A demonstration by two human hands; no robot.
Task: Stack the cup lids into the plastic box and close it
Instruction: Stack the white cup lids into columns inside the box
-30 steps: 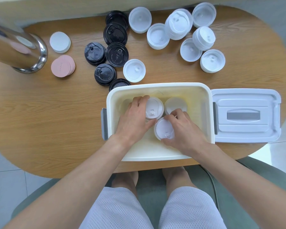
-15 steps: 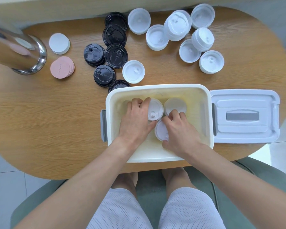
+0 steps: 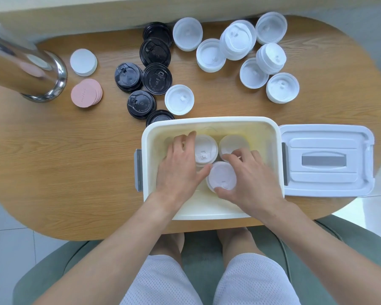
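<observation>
The open white plastic box [image 3: 211,122] sits at the table's near edge, and both my hands are inside it. My left hand [image 3: 179,167] grips a stack of white lids [image 3: 206,150] at the box's back, fingers and thumb curled round it. My right hand [image 3: 253,179] holds a second white lid stack [image 3: 221,176] nearer me between thumb and fingers. A third white lid stack [image 3: 232,144] stands at the back right of the box. The box's lid [image 3: 326,161] lies flat to the right of it.
Several black lids [image 3: 156,79] and a white lid [image 3: 179,99] lie behind the box. Several white lids [image 3: 251,53] are scattered at the back right. A steel canister [image 3: 24,69], a white disc stack [image 3: 83,62] and pink discs [image 3: 86,92] stand at the left.
My right hand has shifted back to the right on the near stack, uncovering its top. My left hand has stayed on the back stack.
</observation>
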